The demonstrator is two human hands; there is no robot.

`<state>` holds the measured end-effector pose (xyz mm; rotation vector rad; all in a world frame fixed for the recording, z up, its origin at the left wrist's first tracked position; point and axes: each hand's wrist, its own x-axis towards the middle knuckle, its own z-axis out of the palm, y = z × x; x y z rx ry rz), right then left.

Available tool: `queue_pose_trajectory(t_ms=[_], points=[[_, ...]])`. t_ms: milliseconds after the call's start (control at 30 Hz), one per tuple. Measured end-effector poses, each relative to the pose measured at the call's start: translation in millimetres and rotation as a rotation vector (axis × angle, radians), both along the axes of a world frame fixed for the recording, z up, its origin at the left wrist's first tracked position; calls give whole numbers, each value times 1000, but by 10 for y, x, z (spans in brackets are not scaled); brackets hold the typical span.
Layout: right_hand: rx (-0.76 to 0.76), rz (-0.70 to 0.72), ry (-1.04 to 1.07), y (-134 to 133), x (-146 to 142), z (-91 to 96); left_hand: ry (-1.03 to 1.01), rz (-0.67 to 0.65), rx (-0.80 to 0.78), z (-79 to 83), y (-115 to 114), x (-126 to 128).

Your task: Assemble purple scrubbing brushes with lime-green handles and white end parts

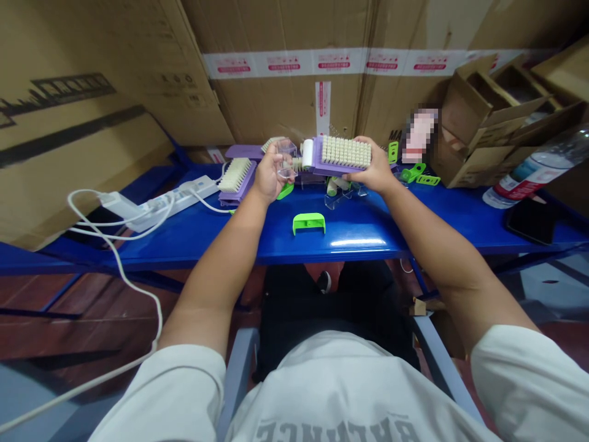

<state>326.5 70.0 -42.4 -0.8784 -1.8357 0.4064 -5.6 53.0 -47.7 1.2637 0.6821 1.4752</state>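
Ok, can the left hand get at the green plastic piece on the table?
Probably yes: nothing stands between the left hand and the green plastic piece on the blue table, though its fingers hold a clear plastic piece.

On the tabletop (pixel 340 236), a power strip (pixel 179 199) lies at the left, with a brush (pixel 237 181) just to its right. A plastic clip (pixel 308 223) sits front and centre, with a clear stand (pixel 343 195) behind it. At the right end, a phone (pixel 531 220) lies before a plastic bottle (pixel 529 169), with cardboard boxes (pixel 478 129) behind them. A cardboard sheet (pixel 285 98) stands along the back.
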Motion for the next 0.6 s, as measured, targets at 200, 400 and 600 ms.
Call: queue_pose_trajectory(t_ms=[200, 400, 600], points=[[-10, 0, 13, -18, -8, 8, 19, 4, -6, -4, 18, -11], [-38, 10, 25, -68, -38, 36, 17, -9, -7, 33, -51, 24], [-55, 8, 37, -130, -76, 69, 33, -13, -10, 56, -91, 39]])
